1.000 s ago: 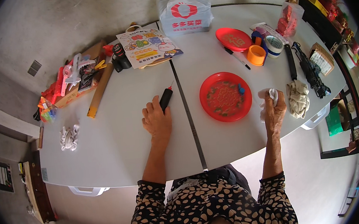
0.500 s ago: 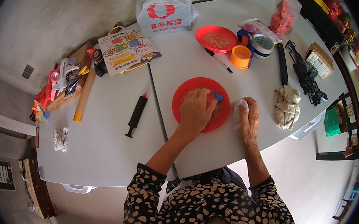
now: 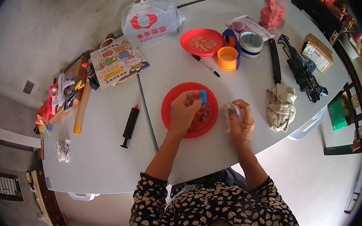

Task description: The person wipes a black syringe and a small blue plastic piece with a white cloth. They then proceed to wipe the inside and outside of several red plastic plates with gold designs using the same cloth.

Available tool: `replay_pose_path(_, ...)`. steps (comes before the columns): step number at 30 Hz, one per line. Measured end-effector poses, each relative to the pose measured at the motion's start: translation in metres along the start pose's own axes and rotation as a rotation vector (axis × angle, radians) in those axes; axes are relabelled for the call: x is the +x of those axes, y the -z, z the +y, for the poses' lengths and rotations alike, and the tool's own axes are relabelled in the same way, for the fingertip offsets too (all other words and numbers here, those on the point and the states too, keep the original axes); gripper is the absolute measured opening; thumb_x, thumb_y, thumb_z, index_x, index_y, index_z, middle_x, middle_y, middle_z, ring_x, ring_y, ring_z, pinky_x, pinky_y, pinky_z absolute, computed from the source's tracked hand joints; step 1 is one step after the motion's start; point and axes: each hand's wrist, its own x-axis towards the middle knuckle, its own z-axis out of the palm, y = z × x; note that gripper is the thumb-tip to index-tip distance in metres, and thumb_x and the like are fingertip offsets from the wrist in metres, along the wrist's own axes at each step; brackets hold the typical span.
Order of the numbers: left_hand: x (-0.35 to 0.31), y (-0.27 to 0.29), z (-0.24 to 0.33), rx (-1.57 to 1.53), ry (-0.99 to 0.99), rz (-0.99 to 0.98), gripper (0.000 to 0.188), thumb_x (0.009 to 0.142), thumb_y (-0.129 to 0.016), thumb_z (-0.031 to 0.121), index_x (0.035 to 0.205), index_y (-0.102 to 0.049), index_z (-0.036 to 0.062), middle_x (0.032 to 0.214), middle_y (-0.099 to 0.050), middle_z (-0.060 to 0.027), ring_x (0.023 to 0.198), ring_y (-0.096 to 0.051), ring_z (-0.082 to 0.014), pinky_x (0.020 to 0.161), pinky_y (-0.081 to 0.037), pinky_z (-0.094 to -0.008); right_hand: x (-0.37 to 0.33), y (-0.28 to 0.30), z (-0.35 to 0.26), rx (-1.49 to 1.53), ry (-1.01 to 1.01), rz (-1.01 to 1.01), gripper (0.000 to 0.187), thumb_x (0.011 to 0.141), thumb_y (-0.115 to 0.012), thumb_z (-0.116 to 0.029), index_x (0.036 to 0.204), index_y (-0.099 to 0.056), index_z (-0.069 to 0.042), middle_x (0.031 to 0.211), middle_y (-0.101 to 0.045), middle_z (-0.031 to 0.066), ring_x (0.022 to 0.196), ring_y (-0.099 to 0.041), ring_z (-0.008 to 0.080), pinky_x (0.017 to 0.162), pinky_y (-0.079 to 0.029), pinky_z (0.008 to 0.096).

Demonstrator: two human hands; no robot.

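My left hand (image 3: 182, 113) is over a round red plate (image 3: 167, 101), its thumb and fingers pinched on a small blue plastic piece (image 3: 203, 96). Small bits (image 3: 201, 120), red and other colours, lie in the plate, partly covered by that hand. Just right of the plate, my right hand (image 3: 242, 125) is closed around a crumpled white cloth (image 3: 233, 108). The exact kind of the blue piece is too small to make out.
Left of the plate lies a black pump (image 3: 130, 125) with a needle. Behind are a second red plate (image 3: 202, 41), a pen (image 3: 206, 64), an orange tape dispenser (image 3: 228, 58) and a tape roll (image 3: 252, 43). A beige rag (image 3: 281, 106) lies right, a white plastic bag (image 3: 149, 21) far back.
My left hand has come up out of the plate's contents with the blue piece between its fingers. My right hand keeps the cloth. The whole view has shifted slightly.
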Motion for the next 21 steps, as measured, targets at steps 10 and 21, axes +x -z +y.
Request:
replay_pose_path(10,-0.067,0.013,0.014,-0.531,0.034,-0.138,0.03,0.09,-0.057,0.003,0.119,-0.057,-0.0015,0.107,-0.064,-0.0088,0.087,-0.063,-0.0133,0.071,-0.053,-0.0244,-0.027,-0.029,-0.052,0.212,0.234,-0.208,0.031,0.074,-0.066,0.008,0.1,-0.063,-0.006,0.101,-0.057,0.009,0.095,-0.058,0.0216,0.081,-0.048,0.0318)
replay_pose_path(21,-0.092,0.07,0.0,-0.462,-0.071,-0.312,0.027,0.085,-0.065,0.003,0.111,-0.063,-0.0006,0.099,-0.067,-0.0088,0.083,-0.063,-0.0131,0.067,-0.051,-0.0254,-0.061,-0.065,-0.089,0.272,0.056,-0.146,0.019,0.078,-0.061,0.005,0.095,-0.058,-0.003,0.099,-0.057,0.0073,0.088,-0.058,0.0151,0.069,-0.051,0.0264)
